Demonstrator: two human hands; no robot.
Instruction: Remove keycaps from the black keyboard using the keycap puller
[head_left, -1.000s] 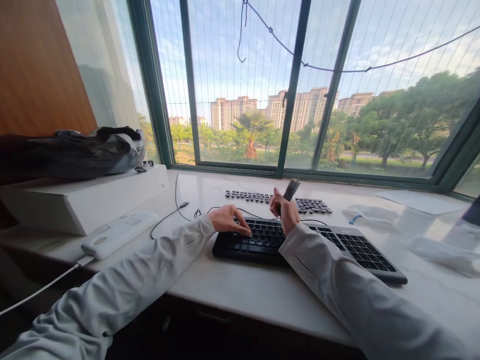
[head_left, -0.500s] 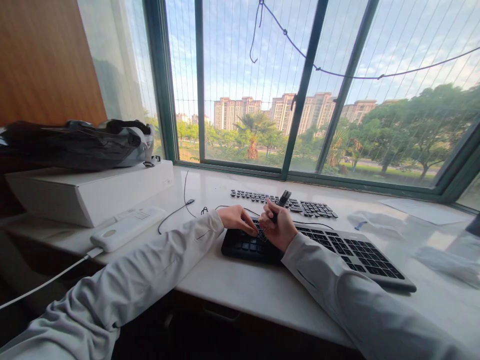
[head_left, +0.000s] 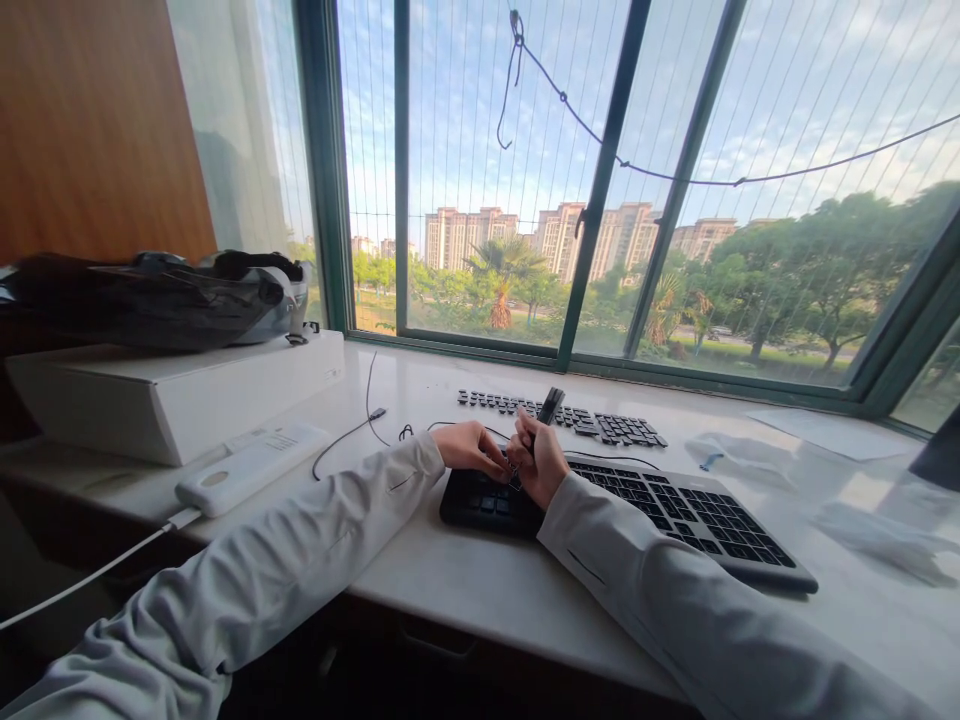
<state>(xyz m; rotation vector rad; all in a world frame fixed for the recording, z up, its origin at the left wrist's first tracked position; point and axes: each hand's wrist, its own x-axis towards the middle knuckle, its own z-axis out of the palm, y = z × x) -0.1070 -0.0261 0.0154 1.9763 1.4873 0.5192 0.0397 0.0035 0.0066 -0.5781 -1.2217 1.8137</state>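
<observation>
My right hand is closed around a black-handled keycap puller, its handle sticking up above the fist. Thin wire prongs at its lower end point down and left, just over the keyboard. My left hand meets the prongs with thumb and fingers pinched; whatever lies between them is too small to make out. Beneath both hands lies a black keyboard, partly covered by them, and its right side shows grey framing and rows of dark keys. Behind it, loose black keycaps are laid out in rows.
A white power strip with a cable lies at left, before a white box topped by a dark bag. A black cable runs behind my left sleeve. Clear plastic and paper lie right. Windows rise behind.
The view has tilted up slightly. My right hand has shifted a little left, closer to my left hand, with the keycap puller still in it.
</observation>
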